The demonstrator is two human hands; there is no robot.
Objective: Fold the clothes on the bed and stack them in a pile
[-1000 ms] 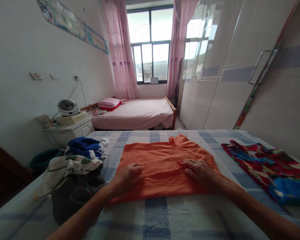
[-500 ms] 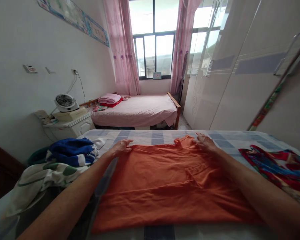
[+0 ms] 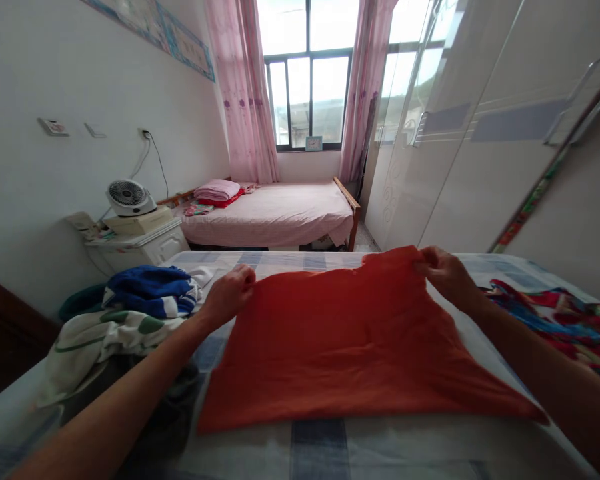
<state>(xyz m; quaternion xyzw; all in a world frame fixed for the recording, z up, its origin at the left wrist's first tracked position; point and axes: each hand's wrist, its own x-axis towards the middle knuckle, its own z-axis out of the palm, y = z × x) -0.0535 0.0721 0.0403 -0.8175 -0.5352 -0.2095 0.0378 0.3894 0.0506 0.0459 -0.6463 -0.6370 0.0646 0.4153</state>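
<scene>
An orange shirt point(image 3: 330, 340) is stretched between my two hands, its far edge raised off the checked bed sheet point(image 3: 320, 450). Its near edge lies on the sheet, with creases running across the lower part. My left hand point(image 3: 233, 290) pinches the far left corner, fingers closed. At the far right, my right hand point(image 3: 447, 273) grips the raised edge between thumb and fingers. Part of the sheet is hidden under the cloth.
Left of the shirt lie a blue and white garment point(image 3: 150, 290) and a cream and green cloth point(image 3: 110, 333). A multicoloured red cloth point(image 3: 555, 320) is at the right. Beyond stands a pink-covered bed point(image 3: 290, 210); a fan point(image 3: 129, 197) sits on the left cabinet.
My fingers have closed on the shirt's far edge and lifted it. The pocket-like detail and collar no longer show, and the near edge has shifted slightly away from me.
</scene>
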